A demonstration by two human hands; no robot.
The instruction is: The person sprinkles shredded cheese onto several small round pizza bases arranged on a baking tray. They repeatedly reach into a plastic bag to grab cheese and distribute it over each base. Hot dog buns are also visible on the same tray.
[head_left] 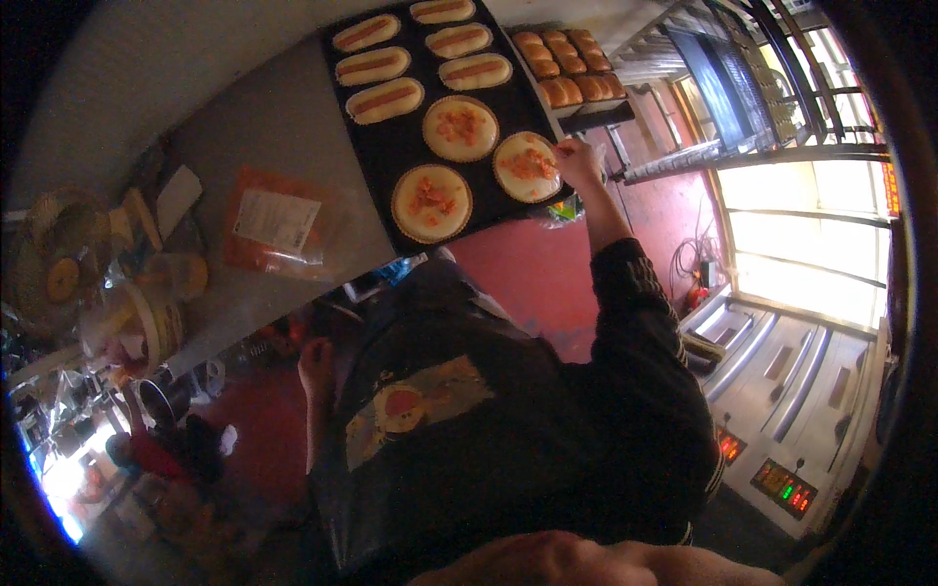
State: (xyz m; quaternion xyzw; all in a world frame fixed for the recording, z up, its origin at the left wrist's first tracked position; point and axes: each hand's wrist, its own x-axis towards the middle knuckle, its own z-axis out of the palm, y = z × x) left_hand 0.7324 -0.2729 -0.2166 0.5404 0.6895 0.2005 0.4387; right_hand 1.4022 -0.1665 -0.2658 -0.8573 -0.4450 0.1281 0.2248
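My right hand (580,162) is at the right edge of a round pale dough (529,167) in a paper case, fingers drawn together in a pinch. Whatever they hold is too small to make out. Orange shreds lie on this dough and on two other rounds, one beside it (461,129) and one nearer me (432,203). All three sit on a black baking tray (376,190). Farther back on the tray are several long doughs (385,101), each topped with a sausage strip. My left hand (316,363) hangs low beside my apron, its fingers dim.
A clear bag of orange food (269,223) with a white label lies on the grey table (322,127), left of the tray. Browned loaves (569,66) stand behind right. A metal rack (723,88) and a deck oven (782,381) are on the right; containers crowd the left.
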